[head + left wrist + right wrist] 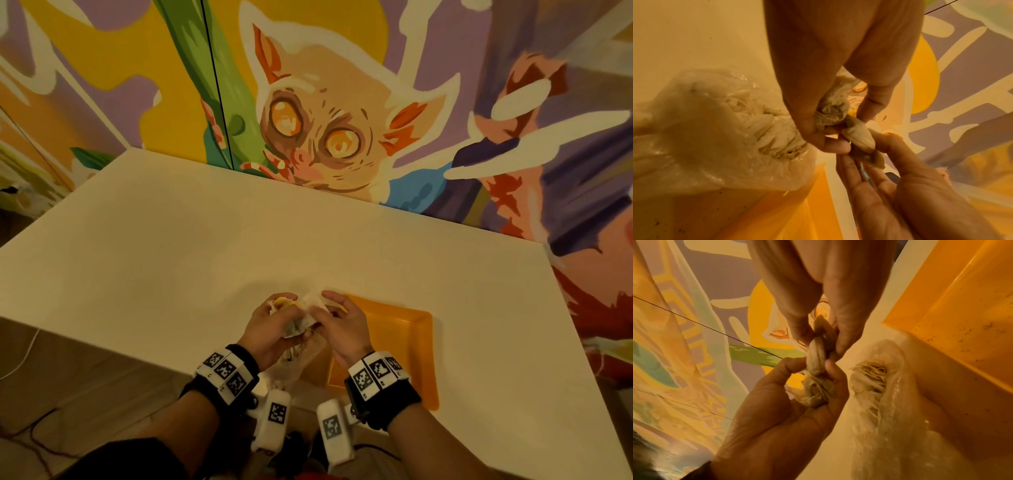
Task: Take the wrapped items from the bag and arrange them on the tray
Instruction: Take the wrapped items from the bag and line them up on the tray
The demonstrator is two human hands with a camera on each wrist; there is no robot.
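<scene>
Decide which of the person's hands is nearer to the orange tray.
Right. The right hand hovers over the orange tray's left edge, pinching the wrapped item; the left hand holds the same item farther left, over the table.

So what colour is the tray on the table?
Orange; the tray shows best in the head view.

Clear plastic bag (pixel 301 359) lies on the white table (pixel 171 246), touching the left edge of the orange plastic tray (pixel 407 342). Both hands hold one pale wrapped item (pixel 303 313) above the bag: left hand (pixel 270 330) left, right hand (pixel 342 323) right.
</scene>
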